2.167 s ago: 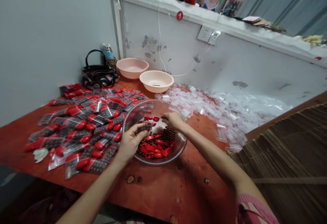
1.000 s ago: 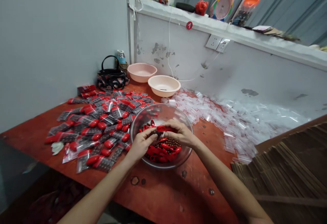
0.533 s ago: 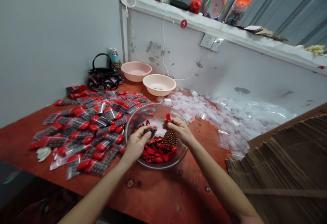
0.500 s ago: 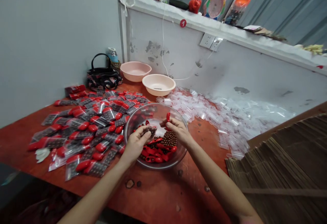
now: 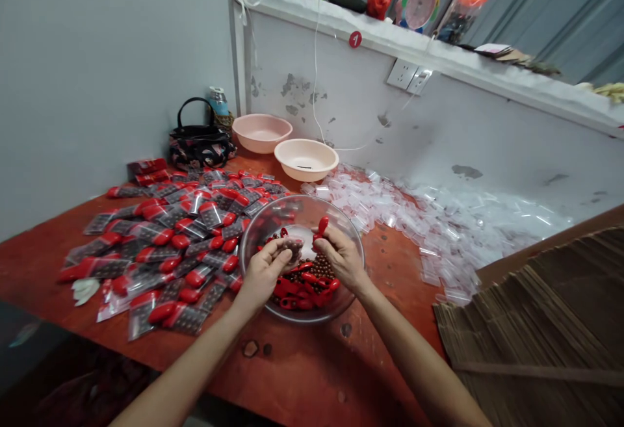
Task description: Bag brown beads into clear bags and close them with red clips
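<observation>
Over a clear plastic bowl [image 5: 253, 219], my left hand [image 5: 263, 271] pinches a small clear bag [image 5: 294, 245] with brown balls in it. My right hand [image 5: 345, 259] is closed on a glossy red plastic piece [image 5: 322, 225] with a rounded end pointing up. A short space separates the two hands. Beneath them, the bowl holds brown beads [image 5: 324, 266] and several loose red pieces [image 5: 302, 294]. Left of the bowl spreads a heap of packed bags [image 5: 190, 222], each showing a red piece and dark balls.
Clear plastic bags [image 5: 414, 225] lie piled along the wall. A pink basin [image 5: 262, 134] and a cream basin [image 5: 306, 160] stand at the back beside a black handbag [image 5: 202, 147]. Brown cardboard [image 5: 546, 316] stands at the right. A shelf [image 5: 380, 34] runs above.
My right hand has brought the red piece slightly lower, and more of it shows. My left hand keeps its bag of balls. The whole view has shifted a little.
</observation>
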Demonstrator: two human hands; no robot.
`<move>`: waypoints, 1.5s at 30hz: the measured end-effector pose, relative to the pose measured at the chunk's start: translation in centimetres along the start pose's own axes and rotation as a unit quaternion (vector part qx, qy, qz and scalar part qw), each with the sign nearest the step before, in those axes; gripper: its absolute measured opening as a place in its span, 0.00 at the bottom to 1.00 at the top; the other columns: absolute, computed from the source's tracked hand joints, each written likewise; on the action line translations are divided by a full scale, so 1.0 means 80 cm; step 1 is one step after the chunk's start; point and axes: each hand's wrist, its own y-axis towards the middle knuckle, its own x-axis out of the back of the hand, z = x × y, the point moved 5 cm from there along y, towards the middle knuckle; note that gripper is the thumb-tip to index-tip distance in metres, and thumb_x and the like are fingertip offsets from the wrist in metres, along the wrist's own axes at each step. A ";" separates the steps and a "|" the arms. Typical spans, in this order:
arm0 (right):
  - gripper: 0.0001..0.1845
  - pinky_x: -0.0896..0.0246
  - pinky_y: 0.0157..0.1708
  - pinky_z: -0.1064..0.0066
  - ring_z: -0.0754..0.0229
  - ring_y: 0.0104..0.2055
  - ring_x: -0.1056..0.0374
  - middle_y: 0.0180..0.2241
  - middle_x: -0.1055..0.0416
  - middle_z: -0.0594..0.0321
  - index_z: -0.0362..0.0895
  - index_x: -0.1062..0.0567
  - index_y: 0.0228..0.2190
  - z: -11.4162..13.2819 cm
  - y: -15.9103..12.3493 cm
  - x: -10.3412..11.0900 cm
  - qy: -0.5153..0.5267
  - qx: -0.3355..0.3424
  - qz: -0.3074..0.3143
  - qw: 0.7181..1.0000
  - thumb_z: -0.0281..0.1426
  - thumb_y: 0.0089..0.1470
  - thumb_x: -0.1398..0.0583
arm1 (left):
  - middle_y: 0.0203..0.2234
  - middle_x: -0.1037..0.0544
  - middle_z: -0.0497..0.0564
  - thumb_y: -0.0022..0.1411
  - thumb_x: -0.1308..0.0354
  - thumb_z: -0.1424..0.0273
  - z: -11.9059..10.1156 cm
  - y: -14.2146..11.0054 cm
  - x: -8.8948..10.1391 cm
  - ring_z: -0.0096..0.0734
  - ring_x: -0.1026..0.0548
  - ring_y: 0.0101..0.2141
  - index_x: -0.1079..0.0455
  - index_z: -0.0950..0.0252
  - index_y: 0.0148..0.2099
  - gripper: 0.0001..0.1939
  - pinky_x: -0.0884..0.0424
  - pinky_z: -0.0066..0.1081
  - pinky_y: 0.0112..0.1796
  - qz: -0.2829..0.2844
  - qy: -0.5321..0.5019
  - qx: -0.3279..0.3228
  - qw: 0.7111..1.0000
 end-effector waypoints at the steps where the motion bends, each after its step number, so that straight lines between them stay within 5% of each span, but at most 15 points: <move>1: 0.13 0.44 0.40 0.69 0.60 0.38 0.38 0.35 0.33 0.60 0.46 0.31 0.42 0.006 0.001 0.007 -0.012 0.026 -0.005 1.000 0.34 0.55 0.48 | 0.42 0.26 0.55 0.54 0.46 0.64 0.000 -0.001 0.001 0.39 0.27 0.41 0.34 0.66 0.47 0.19 0.30 0.38 0.42 -0.005 0.046 -0.013 0.999; 8: 0.10 0.42 0.35 0.72 0.63 0.34 0.39 0.33 0.36 0.59 0.43 0.32 0.40 0.043 0.001 0.004 -0.114 0.170 0.094 0.974 0.31 0.55 0.48 | 0.41 0.24 0.51 0.57 0.49 0.65 -0.017 -0.012 -0.003 0.36 0.27 0.42 0.30 0.63 0.46 0.16 0.34 0.35 0.45 -0.024 0.313 -0.135 0.940; 20: 0.10 0.44 0.29 0.75 0.65 0.28 0.41 0.30 0.39 0.61 0.42 0.33 0.40 0.038 -0.018 -0.016 -0.260 0.148 0.222 0.928 0.31 0.56 0.49 | 0.35 0.23 0.53 0.59 0.51 0.72 -0.017 -0.026 -0.015 0.32 0.26 0.34 0.28 0.64 0.39 0.11 0.32 0.29 0.37 0.013 0.391 -0.204 0.897; 25: 0.14 0.44 0.30 0.75 0.65 0.29 0.41 0.28 0.40 0.63 0.44 0.33 0.44 0.017 -0.011 -0.008 -0.145 0.163 0.202 0.955 0.33 0.56 0.48 | 0.37 0.23 0.53 0.57 0.49 0.69 -0.015 -0.013 -0.013 0.35 0.26 0.37 0.28 0.65 0.42 0.12 0.31 0.30 0.38 0.018 0.376 -0.153 0.914; 33: 0.11 0.44 0.34 0.74 0.65 0.32 0.39 0.29 0.35 0.64 0.45 0.29 0.38 0.013 -0.004 0.003 -0.026 0.077 0.077 0.994 0.34 0.55 0.46 | 0.40 0.24 0.53 0.56 0.48 0.66 -0.011 -0.005 -0.006 0.36 0.26 0.41 0.30 0.67 0.46 0.16 0.32 0.33 0.44 0.004 0.291 -0.088 0.953; 45: 0.10 0.48 0.27 0.75 0.66 0.26 0.43 0.24 0.41 0.65 0.43 0.28 0.34 0.027 -0.014 -0.006 -0.098 0.123 0.127 0.979 0.35 0.54 0.46 | 0.38 0.23 0.51 0.56 0.48 0.70 -0.013 -0.019 -0.004 0.34 0.25 0.38 0.28 0.64 0.42 0.13 0.30 0.31 0.41 -0.010 0.336 -0.148 0.930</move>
